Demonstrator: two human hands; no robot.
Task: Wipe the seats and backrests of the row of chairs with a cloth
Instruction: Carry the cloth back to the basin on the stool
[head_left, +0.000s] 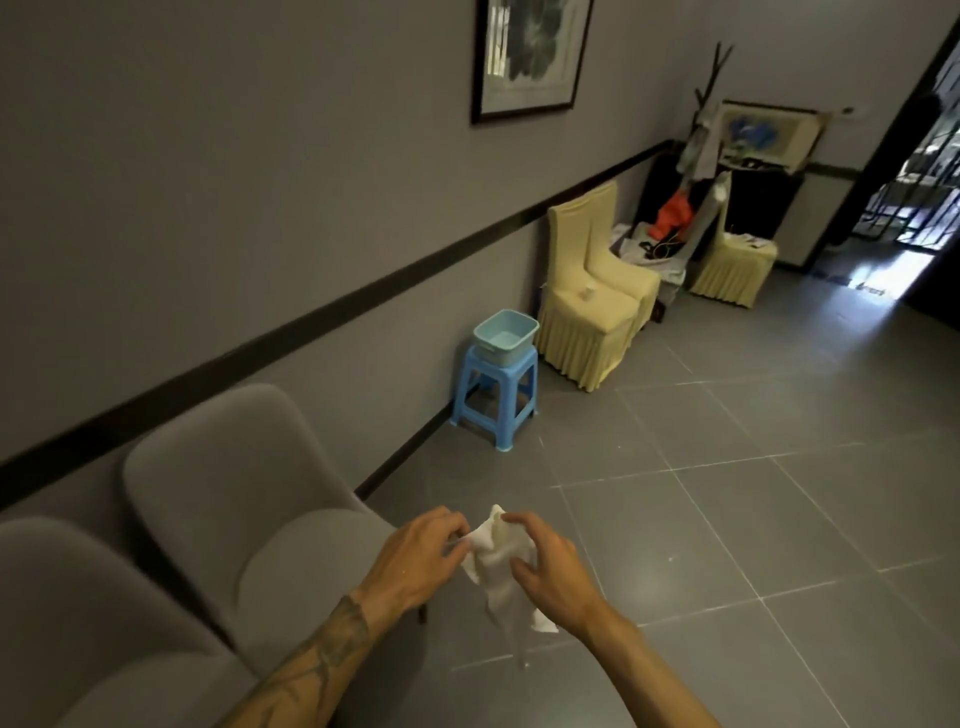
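Note:
A white cloth (498, 566) hangs crumpled between my two hands over the grey floor tiles. My left hand (415, 556) pinches its upper left edge. My right hand (545, 561) grips its upper right part, fingers curled over the top. Its lower end dangles free below both hands. Two grey upholstered chairs stand along the left wall: the nearer grey chair (67, 623) at the bottom left and the second grey chair (244, 493) just left of my left hand. My hands are to the right of the second chair's seat, apart from it.
A blue plastic stool (493, 395) carrying a pale blue basin (505, 332) stands by the wall further on. Beyond it are yellow-covered chairs (592, 291), a cluttered corner with a coat stand (701, 156), and a dark doorway (914, 182) at the far right.

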